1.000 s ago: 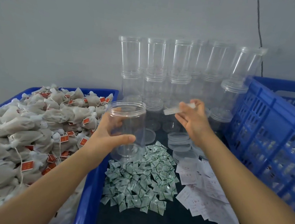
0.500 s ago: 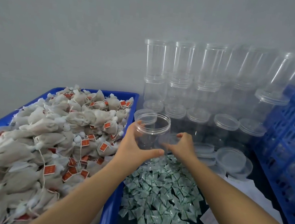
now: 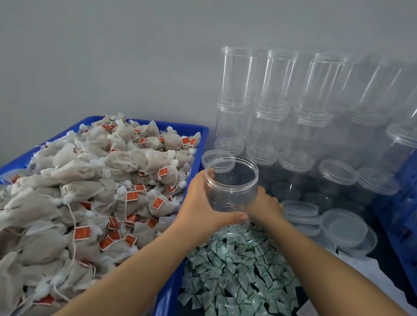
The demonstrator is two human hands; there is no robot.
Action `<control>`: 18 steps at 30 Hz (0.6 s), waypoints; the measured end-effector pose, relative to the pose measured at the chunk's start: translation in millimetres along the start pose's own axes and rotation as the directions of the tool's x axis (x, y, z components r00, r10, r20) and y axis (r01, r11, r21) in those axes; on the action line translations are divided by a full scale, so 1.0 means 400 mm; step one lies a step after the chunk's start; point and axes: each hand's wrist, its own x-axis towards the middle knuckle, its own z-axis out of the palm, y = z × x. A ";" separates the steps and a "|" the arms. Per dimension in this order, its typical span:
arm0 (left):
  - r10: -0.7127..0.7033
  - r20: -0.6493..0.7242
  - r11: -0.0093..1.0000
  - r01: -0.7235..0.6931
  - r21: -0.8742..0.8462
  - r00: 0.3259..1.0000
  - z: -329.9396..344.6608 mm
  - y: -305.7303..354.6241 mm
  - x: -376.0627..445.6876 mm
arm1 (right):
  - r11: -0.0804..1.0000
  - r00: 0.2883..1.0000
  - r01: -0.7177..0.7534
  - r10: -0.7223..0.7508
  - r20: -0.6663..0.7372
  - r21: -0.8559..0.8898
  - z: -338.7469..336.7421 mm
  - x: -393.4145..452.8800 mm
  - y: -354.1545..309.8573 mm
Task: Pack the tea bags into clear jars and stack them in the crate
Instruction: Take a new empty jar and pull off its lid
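Head: left hand [image 3: 203, 204] grips jar [image 3: 230, 186].

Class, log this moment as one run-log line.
left hand grips open jar | right hand at jar's base | jar empty | tea bags still in tray

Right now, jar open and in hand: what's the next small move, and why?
Probably release the right hand and reach left to the heaped beige tea bags with red tags in the blue plastic tray. The clear plastic jar is lidless and looks empty, and the left hand already grips its side, enough to steady it.
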 end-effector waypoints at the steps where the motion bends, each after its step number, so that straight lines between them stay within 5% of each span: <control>1: 0.008 -0.001 1.000 -0.008 0.000 1.000 0.000 0.001 -0.001 | 1.000 1.000 -0.003 0.003 0.003 0.012 -0.007 -0.003 -0.005; 4: 0.025 -0.007 1.000 -0.025 -0.007 1.000 -0.002 0.006 -0.004 | 0.991 1.000 0.010 -0.008 -0.015 0.133 -0.039 -0.024 -0.024; 6: 0.028 -0.011 1.000 -0.028 -0.013 1.000 -0.004 0.008 -0.006 | 0.913 1.000 0.012 -0.021 0.016 0.409 -0.071 -0.057 -0.043; 8: 0.044 -0.009 0.999 -0.044 0.015 0.999 -0.003 0.014 -0.011 | 0.647 0.991 -0.062 -0.053 0.126 0.760 -0.106 -0.121 -0.063; 11: 0.072 0.016 0.996 -0.073 0.053 0.997 -0.008 0.025 -0.017 | 0.381 0.970 -0.008 -0.223 0.100 0.924 -0.136 -0.237 -0.059; 15: 0.041 0.217 0.973 -0.088 0.215 0.975 -0.037 0.047 -0.040 | 0.471 0.920 0.124 -0.385 0.077 0.873 -0.129 -0.340 -0.037; 18: -0.019 0.371 0.913 -0.135 0.385 0.928 -0.064 0.060 -0.052 | 0.505 0.936 0.141 -0.349 0.052 0.851 -0.093 -0.373 -0.037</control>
